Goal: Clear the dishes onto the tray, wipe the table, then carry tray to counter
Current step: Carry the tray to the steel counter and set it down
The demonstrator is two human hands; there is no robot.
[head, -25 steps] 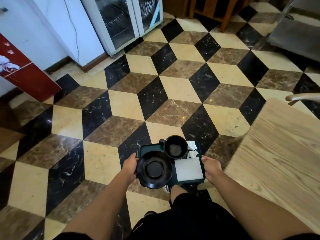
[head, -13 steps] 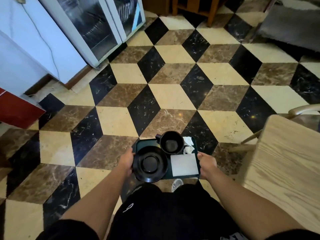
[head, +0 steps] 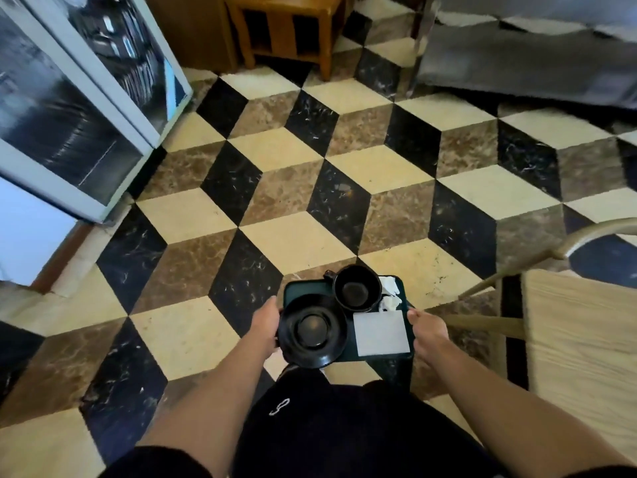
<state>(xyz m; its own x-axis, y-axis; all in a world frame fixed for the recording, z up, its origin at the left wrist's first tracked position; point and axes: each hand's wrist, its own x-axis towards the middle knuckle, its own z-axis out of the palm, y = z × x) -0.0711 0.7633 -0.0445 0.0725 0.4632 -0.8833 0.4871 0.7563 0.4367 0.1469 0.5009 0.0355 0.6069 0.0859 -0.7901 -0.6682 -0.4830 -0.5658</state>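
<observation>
Dark-green tray (head: pixel 302 290), long axis crosswise, gripped by both hands (head: pixel 265 320).

2 bare arms reach forward and down, each hand gripping one side of a tray.

The left hand (head: pixel 266 320) is closed on the left edge of the tray (head: pixel 303 290), fingers curled under and out of sight, thumb on top by the rim. The right hand (head: pixel 427 334) is closed on the right edge in the same way, thumb lying along the top. Both forearms are bare, extended from short dark sleeves at the bottom of the view, elbows slightly bent, wrists straight. The hands sit level with each other, well apart, in front of the person's dark-clothed body.
</observation>
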